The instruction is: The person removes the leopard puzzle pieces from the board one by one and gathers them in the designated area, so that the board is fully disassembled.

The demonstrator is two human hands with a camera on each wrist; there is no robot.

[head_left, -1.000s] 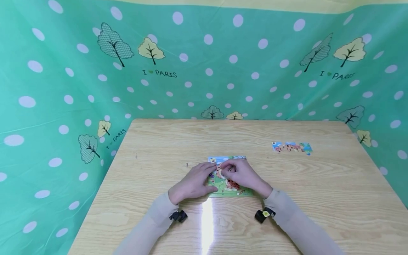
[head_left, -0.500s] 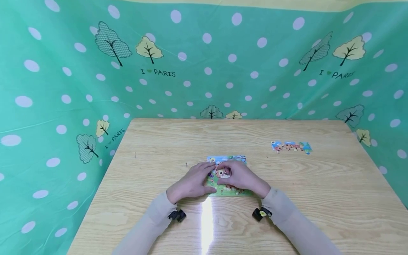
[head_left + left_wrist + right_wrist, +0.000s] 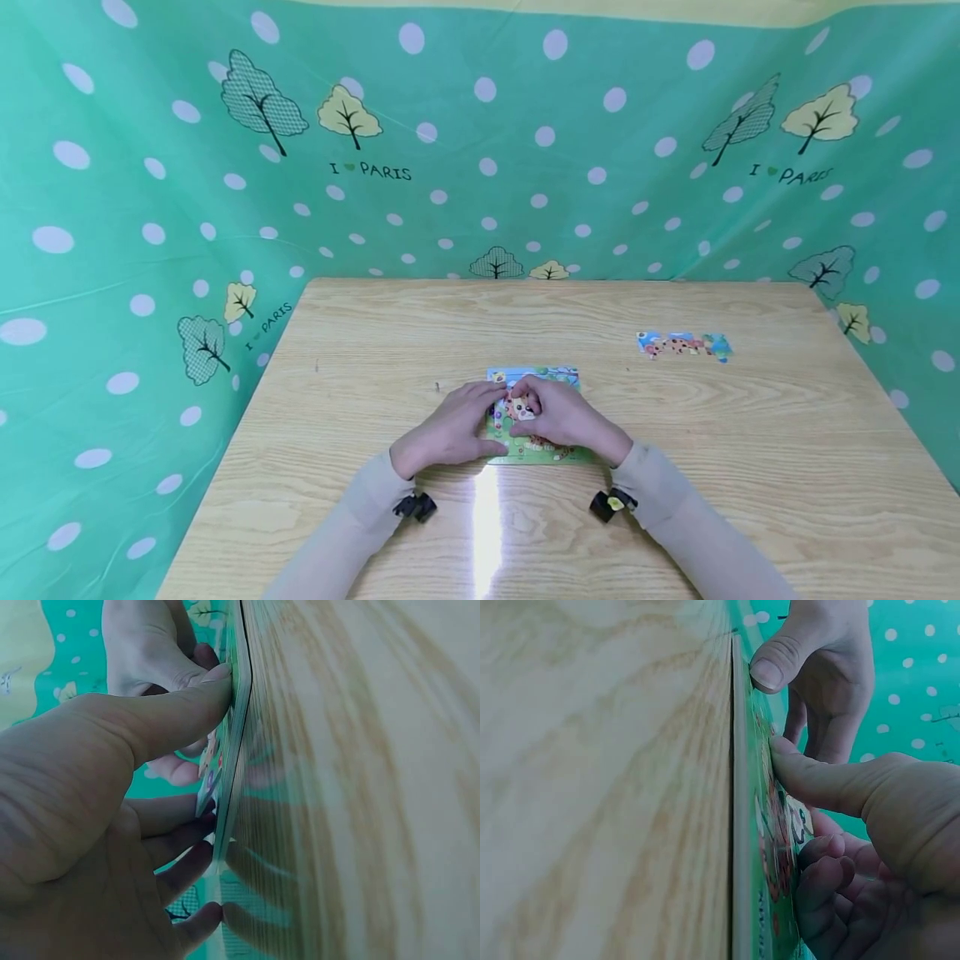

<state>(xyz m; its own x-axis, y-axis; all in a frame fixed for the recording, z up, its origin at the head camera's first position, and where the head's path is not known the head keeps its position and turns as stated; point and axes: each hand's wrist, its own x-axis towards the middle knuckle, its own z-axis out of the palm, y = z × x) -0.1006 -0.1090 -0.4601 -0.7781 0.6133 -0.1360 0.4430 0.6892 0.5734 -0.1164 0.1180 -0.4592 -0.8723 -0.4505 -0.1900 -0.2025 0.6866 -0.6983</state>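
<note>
One thin rectangular board (image 3: 528, 457) printed with a green-and-blue cartoon scene lay flat on one pale wood-grain table (image 3: 367, 350); one left hand (image 3: 453, 425), fingers loose and spread, holding nothing, rested thumb and fingertips along its left side. Over the board, one right hand (image 3: 566, 414) curled its fingers around one small flat piece (image 3: 519, 407) bearing a spotted cartoon face, grasping it at a tilt. Well apart, farther right, lay one row of multicoloured printed pieces (image 3: 677, 344), too small to count surely.
</note>
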